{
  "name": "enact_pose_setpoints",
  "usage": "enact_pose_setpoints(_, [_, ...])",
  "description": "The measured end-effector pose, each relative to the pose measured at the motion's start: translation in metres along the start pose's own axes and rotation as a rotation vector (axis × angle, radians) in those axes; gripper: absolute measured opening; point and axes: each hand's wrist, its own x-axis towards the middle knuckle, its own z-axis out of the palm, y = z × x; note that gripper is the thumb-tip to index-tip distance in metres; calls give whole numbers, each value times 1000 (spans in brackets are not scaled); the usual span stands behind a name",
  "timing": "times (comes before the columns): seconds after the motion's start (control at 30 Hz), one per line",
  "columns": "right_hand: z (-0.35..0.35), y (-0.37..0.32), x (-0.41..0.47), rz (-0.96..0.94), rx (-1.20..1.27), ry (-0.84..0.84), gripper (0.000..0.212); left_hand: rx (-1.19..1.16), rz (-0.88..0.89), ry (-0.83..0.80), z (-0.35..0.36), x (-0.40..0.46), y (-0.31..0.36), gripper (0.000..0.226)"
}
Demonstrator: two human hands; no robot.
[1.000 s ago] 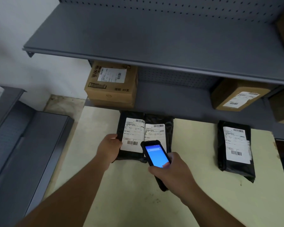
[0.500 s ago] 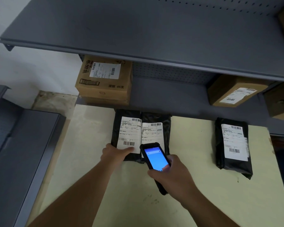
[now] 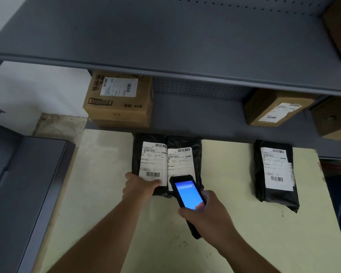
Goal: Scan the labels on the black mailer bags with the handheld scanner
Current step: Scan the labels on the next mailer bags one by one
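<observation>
A person's right hand [image 3: 211,215] is clamped around a handheld scanner [image 3: 187,196], its blue screen lit, the nose of the device held over the lower edge of 2 black mailer bags lying side by side on a pale table [image 3: 110,194], in the head-camera view. The left mailer bag [image 3: 146,138] and the middle mailer bag [image 3: 197,166] touch along their long edges at about 12 o'clock from the hands, each face-up with a white label; the scanner hides the lower part of the middle bag's label [image 3: 180,160]. The left hand [image 3: 139,186] rests on the near edge of the left bag, fingers together and pressed flat on the bottom of its label [image 3: 153,162], pinning rather than gripping. A 3rd mailer bag [image 3: 274,196] lies well apart at 2 o'clock, untouched. Cardboard boxes [image 3: 118,107] sit on the grey shelf [image 3: 185,119] behind, at 11 and 1 o'clock. The bags look light, soft and slick, their film wrinkled and likely to slide or crease under a push; holding one flat by its near edge, clear of the barcode, seems the safest purchase.
</observation>
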Motion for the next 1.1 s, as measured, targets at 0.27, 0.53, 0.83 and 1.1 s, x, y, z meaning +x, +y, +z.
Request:
enact_pose_setpoints(0.27, [-6,9,-7,15,17,-22,64,-98,24,-27,-13,-3,-7,105])
enact_pose_setpoints(0.53, [-15,17,-15,-14,23,-22,45,-141,34,-174,-37,4,-27,69])
enact_pose_setpoints(0.83, [-28,17,-31,-68,-68,-76,59,-279,46,-314,-60,-15,-44,51])
enact_pose_setpoints(1.1, [-45,17,-43,-69,-100,-95,50,-410,173,-209,-68,-33,-45,85])
